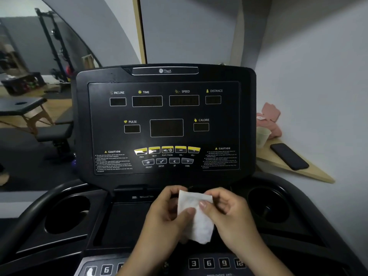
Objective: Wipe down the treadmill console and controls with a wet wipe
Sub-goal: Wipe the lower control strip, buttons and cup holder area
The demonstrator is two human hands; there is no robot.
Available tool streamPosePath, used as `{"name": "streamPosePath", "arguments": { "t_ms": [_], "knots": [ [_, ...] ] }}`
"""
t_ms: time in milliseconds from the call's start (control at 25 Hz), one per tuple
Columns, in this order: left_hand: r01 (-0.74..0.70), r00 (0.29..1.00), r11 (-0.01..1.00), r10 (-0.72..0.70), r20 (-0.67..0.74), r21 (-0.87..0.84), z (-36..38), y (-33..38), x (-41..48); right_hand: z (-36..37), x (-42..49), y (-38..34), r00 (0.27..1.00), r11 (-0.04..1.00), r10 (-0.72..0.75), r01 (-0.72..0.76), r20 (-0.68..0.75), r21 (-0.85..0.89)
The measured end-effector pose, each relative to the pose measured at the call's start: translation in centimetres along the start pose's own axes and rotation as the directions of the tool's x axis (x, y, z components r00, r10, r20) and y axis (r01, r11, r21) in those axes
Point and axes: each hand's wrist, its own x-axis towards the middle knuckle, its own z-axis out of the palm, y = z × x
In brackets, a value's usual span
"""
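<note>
Here, left hand [169, 214] and right hand [233, 214] pinching white wet wipe [196, 218], below treadmill console [165, 124].

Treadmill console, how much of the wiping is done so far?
Done: a wet wipe is out, but no wiped patch shows on the console. In hand: the left hand and right hand both pinch the wipe, apparently touching no surface. Left: seemingly the whole console, including its yellow media buttons and numbered keys.
</note>
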Motion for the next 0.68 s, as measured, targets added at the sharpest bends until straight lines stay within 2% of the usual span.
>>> {"name": "streamPosePath", "arguments": {
  "t_ms": [160,240,360,520,560,680],
  "knots": [
    [0.002,1.0,0.988,-0.001,0.001,-0.157,-1.0,0.3,-0.2,0.6,0.5,-0.4,0.999,1.0,-0.024,0.024,0.024,0.007],
    [0.019,0.996,0.964,0.003,0.085,-0.266,-1.8,0.4,-0.2,0.8,0.9,-0.3,0.999,0.999,-0.043,0.043,-0.02,-0.02],
    [0.01,0.979,0.978,0.032,0.201,-0.206,-2.7,0.4,0.0,0.8,1.2,-1.3,0.999,0.999,-0.035,0.036,0.023,-0.036],
    [-0.166,0.976,0.986,0.163,0.142,0.011,-3.8,-0.1,0.6,0.6,1.5,-3.0,0.995,0.994,-0.075,0.079,0.062,-0.072],
    [-0.185,0.976,0.983,0.181,0.118,0.02,-4.1,-0.3,0.9,0.6,1.6,-3.2,0.996,0.996,-0.065,0.068,0.061,-0.054],
    [-0.137,0.979,0.974,0.161,0.124,-0.18,-4.8,-0.4,1.4,0.8,1.8,-3.5,0.993,0.996,-0.032,0.04,0.115,-0.075]
  ]
}}
